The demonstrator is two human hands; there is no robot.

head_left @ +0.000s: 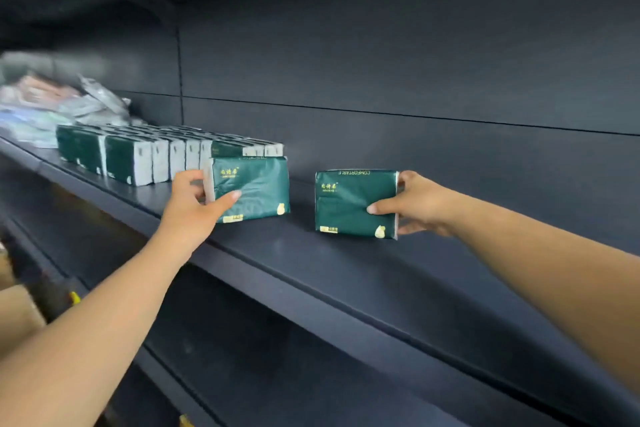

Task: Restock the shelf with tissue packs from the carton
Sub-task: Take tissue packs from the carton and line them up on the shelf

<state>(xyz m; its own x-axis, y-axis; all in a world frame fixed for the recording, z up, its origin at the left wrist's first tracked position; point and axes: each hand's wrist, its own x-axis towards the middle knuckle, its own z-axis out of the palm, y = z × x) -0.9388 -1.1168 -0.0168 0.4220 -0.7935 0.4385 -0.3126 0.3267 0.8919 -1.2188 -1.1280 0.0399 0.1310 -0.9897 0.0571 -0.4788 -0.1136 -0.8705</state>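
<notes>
A dark grey shelf (pixel 346 267) runs from the left back toward the right front. Several dark green tissue packs (pixel 128 158) stand in rows on its left part. My left hand (pixel 194 204) grips one green pack (pixel 256 187) by its left end, thumb across the front, upright at the right end of the rows. My right hand (pixel 420 206) grips a second green pack (pixel 349 204) by its right end, upright on the shelf, a gap apart from the first. The carton (pixel 15 315) shows as a brown edge at the far left below.
A blurred heap of pale wrapped goods (pixel 52 104) lies at the shelf's far left behind the rows. The dark back panel (pixel 415 80) rises behind the shelf. A lower shelf (pixel 277 374) sits beneath. The shelf to the right of the packs is bare.
</notes>
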